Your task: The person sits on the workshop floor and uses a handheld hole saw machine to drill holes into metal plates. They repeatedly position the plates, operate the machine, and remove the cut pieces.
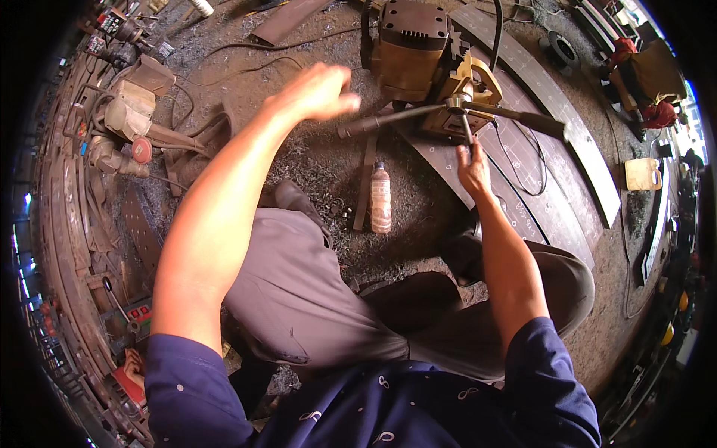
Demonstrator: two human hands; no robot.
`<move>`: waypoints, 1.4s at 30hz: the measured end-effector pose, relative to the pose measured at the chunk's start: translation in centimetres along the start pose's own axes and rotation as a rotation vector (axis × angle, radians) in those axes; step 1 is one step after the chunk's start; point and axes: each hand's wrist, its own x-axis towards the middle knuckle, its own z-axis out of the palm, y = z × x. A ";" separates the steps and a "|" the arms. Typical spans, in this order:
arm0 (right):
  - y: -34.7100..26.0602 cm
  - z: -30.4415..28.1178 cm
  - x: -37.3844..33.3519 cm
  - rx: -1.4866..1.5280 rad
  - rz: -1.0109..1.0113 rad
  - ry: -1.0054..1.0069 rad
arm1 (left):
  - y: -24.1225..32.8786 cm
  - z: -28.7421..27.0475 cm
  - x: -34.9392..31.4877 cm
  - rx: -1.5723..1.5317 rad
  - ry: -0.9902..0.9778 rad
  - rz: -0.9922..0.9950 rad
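Observation:
A yellow and dark magnetic drill stands on a dark steel plate with round marks and holes. Its feed handle has several spokes with dark grips reaching out from a hub. My right hand is closed around the end of the spoke that points toward me. My left hand is held in the air left of the drill, thumb and fingers apart, with nothing in it. It is near the left spoke's grip but does not touch it. The drill's cutter is hidden.
A plastic bottle lies or stands among metal shavings before my knees; I cannot tell which. Curved steel plates lie to the right. A yellowish jug is at the far right. Grinder-like power tools and cables lie left.

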 end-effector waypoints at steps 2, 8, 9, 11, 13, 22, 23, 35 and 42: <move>1.2 -1.6 0.9 -0.134 -0.097 0.095 | 2.4 -0.9 1.1 -0.133 0.376 0.049; -0.3 -8.3 1.9 -0.302 -0.229 0.008 | 6.3 -1.1 4.9 0.210 0.537 0.206; -0.6 -8.5 1.7 -0.308 -0.232 0.024 | 6.0 -0.3 5.7 0.195 0.519 0.236; -1.0 -8.8 0.8 -0.324 -0.226 0.057 | 5.5 1.4 7.3 0.165 0.494 0.254; -1.6 -8.9 0.4 -0.352 -0.248 0.106 | 5.0 1.0 7.9 0.136 0.443 0.265; -2.2 -12.9 2.8 -0.405 -0.368 0.067 | 6.5 2.5 6.2 0.100 0.566 0.194; -2.3 -13.1 2.9 -0.399 -0.376 0.052 | 6.6 2.5 6.2 0.090 0.553 0.183; -3.8 -13.5 1.6 -0.377 -0.328 0.085 | 5.9 2.2 6.9 0.128 0.481 0.181; -4.1 -13.6 1.7 -0.371 -0.333 0.080 | 5.8 1.6 6.6 0.081 0.451 0.197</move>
